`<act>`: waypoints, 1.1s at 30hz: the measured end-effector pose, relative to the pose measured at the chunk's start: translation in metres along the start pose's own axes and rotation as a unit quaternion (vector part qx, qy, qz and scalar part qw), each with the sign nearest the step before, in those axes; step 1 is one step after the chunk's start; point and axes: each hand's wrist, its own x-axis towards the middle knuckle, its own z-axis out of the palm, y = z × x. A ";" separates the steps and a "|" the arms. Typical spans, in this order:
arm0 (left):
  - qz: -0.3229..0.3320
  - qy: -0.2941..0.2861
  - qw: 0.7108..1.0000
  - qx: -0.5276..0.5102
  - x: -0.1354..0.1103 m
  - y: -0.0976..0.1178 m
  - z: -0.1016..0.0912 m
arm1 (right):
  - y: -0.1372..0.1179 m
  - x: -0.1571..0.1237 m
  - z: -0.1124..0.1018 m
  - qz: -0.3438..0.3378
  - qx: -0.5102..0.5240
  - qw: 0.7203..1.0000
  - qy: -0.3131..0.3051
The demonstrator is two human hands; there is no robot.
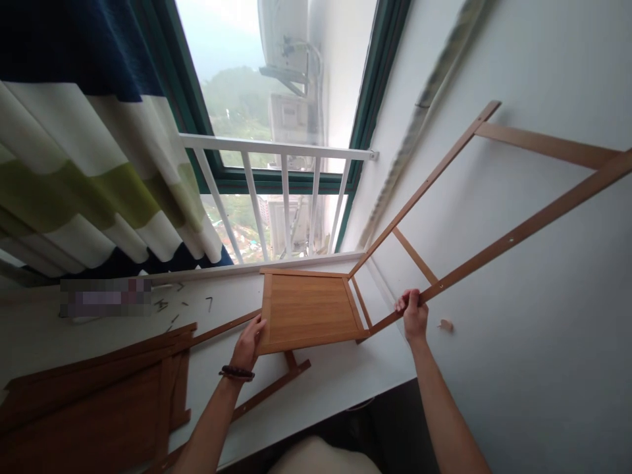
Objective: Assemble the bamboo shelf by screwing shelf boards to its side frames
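Note:
A wooden shelf panel point(311, 308) is joined at its right end to a ladder-like wooden frame point(494, 250), which slants up to the right beside the wall. My left hand point(249, 339) grips the panel's left edge near its front corner, a dark beaded bracelet at the wrist. Lower on the frame, the fingers of my right hand point(413, 313) are wrapped round the near rail. Beneath the panel, another wooden frame piece point(276, 388) lies on the white surface, partly hidden by the panel and my left arm.
More wooden panels point(99, 395) lie at the left on the white surface point(345, 368). Small screws and hex keys point(209, 303) are scattered behind them. A white railing point(281, 155), window and striped curtain point(99, 178) stand at the back; a wall point(543, 368) borders the right.

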 end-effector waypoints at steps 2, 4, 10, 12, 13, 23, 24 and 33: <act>-0.039 -0.070 0.995 -0.066 -0.005 0.006 0.006 | 0.004 0.007 -0.008 -0.008 -0.068 0.998 0.006; -0.070 -0.112 0.986 -0.104 -0.010 0.009 0.008 | 0.011 0.009 -0.014 0.005 -0.154 0.988 0.001; -0.119 -0.128 0.974 -0.147 -0.015 0.004 -0.001 | 0.046 -0.029 -0.027 0.090 -0.366 0.926 0.034; -0.109 -0.134 0.976 -0.131 -0.016 0.003 -0.004 | 0.058 -0.055 -0.026 0.129 -0.415 0.901 0.017; -0.100 -0.136 0.978 -0.119 -0.016 0.002 -0.005 | 0.063 -0.068 -0.021 0.161 -0.419 0.893 -0.030; -0.040 -0.149 0.988 0.004 -0.026 -0.013 -0.028 | 0.077 -0.150 0.104 0.466 0.325 0.816 -0.111; -0.053 -0.144 0.988 0.009 -0.032 -0.020 -0.037 | 0.080 -0.150 0.111 0.456 0.348 0.817 -0.061; -0.367 -0.007 0.929 -0.056 -0.119 -0.100 -0.150 | 0.096 -0.142 0.120 0.399 0.314 0.861 -0.022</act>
